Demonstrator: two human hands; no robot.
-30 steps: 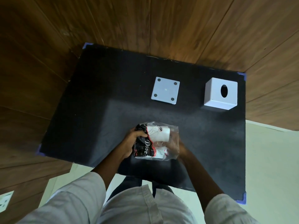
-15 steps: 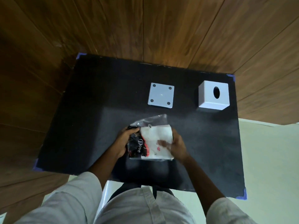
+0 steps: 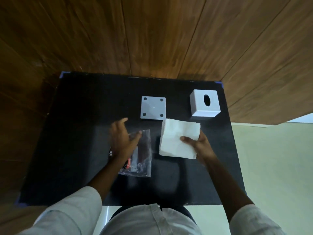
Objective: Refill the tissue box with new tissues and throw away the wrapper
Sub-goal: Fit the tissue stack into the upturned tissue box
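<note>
My right hand (image 3: 199, 144) holds the stack of tissues (image 3: 179, 139) — thumb on top, fingers curled underneath where I can't see them. The stack sits out of its wrapper, raised over the black surface (image 3: 81, 133), its far edge just short of the box's base plate (image 3: 153, 110). I can't tell whether the lower corner touches the surface.

My left hand (image 3: 122, 139) is spread wide, fingers straight and blurred, over the clear plastic wrapper (image 3: 139, 155). The wrapper lies flat on the surface; my hand and wrist cover its left part, so I can only make out scraps of red and white print near the bottom, none of it readable. Whether the hand actually touches the plastic is unclear.

The tissue box (image 3: 204, 106) stands at the far right of the surface, oval opening up — dark inside, contents not visible. The base plate lies apart from it, four round feet showing. My sleeves (image 3: 67, 212) and shirt cut off the near edge of the surface.
</note>
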